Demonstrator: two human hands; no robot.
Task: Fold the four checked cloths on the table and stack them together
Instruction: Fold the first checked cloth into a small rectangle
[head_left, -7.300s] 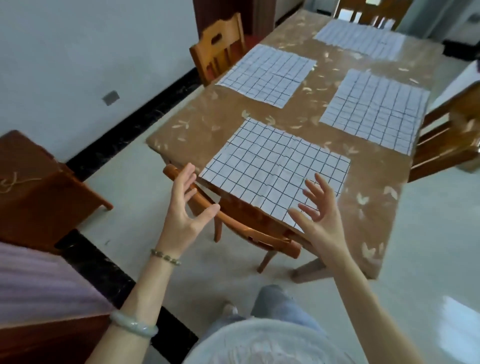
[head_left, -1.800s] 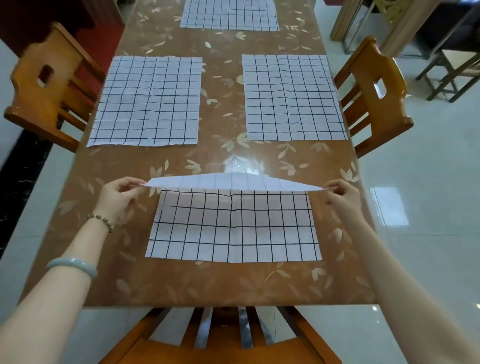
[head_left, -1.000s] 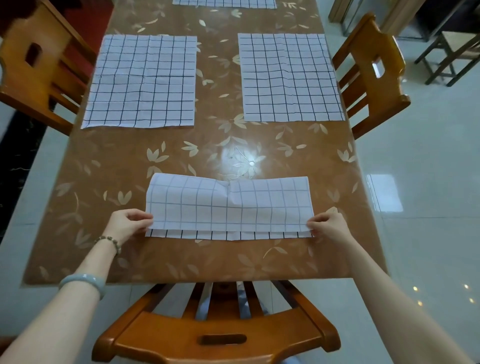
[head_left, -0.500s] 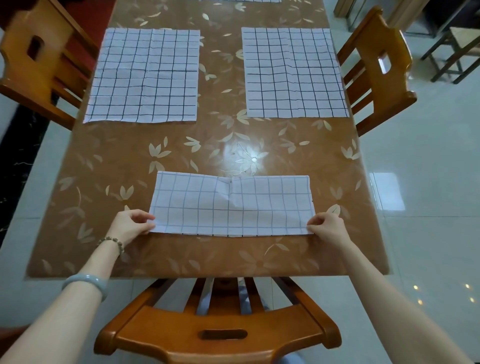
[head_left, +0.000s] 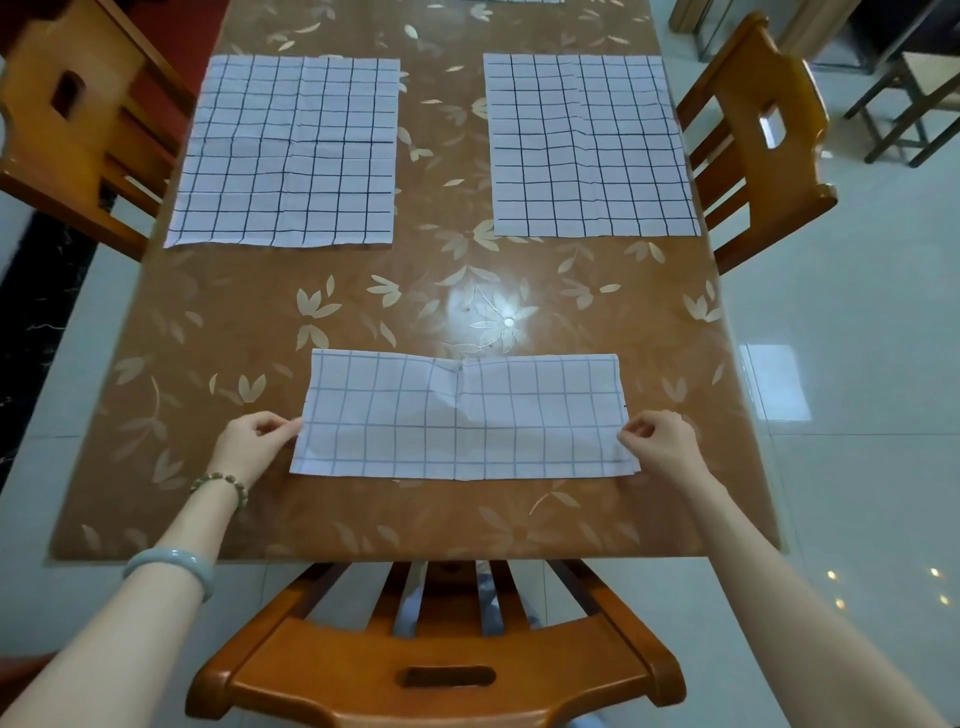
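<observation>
Currently: half-folded cloth (head_left: 462, 415) at 6 o'clock on table (head_left: 363, 519); left hand (head_left: 252, 444), right hand (head_left: 662, 444) pinch its ends.

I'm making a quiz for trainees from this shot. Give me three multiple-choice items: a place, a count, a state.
1. Where does the folded cloth lie? A) on the floor B) on the table, between both hands C) atop another cloth
2. How many flat cloths show whole? A) one B) two C) five
3. What do the hands do? A) pinch the folded cloth's ends B) hang off the table C) lift it high
Answers: B, left hand and right hand flank it; B, left flat cloth and right flat cloth; A, both pinch its short edges.
</observation>
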